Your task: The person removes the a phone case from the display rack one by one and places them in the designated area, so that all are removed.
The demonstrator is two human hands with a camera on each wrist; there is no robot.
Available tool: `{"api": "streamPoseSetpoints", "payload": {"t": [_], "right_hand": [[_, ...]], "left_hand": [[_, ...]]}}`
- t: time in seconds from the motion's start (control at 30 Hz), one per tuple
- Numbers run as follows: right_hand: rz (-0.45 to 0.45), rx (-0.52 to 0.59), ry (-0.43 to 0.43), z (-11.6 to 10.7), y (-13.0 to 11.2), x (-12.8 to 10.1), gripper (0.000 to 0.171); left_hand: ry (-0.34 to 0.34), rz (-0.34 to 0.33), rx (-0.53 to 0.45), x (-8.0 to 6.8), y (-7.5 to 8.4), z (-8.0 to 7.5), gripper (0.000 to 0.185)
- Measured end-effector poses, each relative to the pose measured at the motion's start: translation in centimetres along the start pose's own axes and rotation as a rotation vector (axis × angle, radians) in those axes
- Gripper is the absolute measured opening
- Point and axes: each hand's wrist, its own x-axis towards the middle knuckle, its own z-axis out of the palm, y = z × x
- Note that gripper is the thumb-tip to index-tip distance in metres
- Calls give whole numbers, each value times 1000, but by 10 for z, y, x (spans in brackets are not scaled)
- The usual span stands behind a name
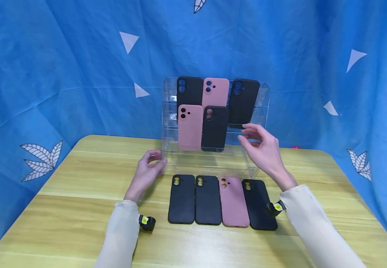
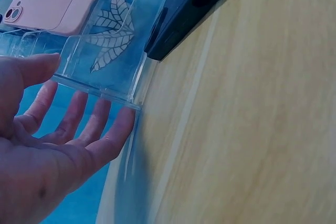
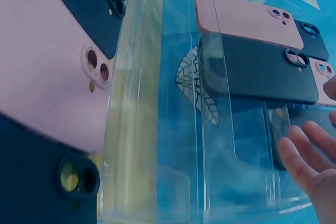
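Plastic rack (image 1: 210, 160) near the bench's (image 1: 63, 208) far edge is holding five phone cases (image 1: 190, 128), four cases (image 1: 181, 199) lying unracked before it, left hand's (image 1: 146, 173) relaxed fingers touching its side, right hand's (image 1: 265, 152) hovering empty.

Sleeved forearms (image 1: 118, 234) slant up from the bottom edge. Left of centre, the left hand (image 1: 146, 170) spreads loosely bent fingers (image 2: 71, 117); higher, right of centre, the right hand (image 1: 265, 149) parts thumb (image 1: 247, 144) and index finger (image 1: 255, 128).
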Motion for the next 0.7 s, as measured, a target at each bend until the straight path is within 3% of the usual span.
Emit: {"api": "streamPoseSetpoints", "payload": {"t": [0.7], "right_hand": [[84,97,-21,33,1,26,41]], "left_hand": [[-19,8,-4,2,-3,-3,46]]}}
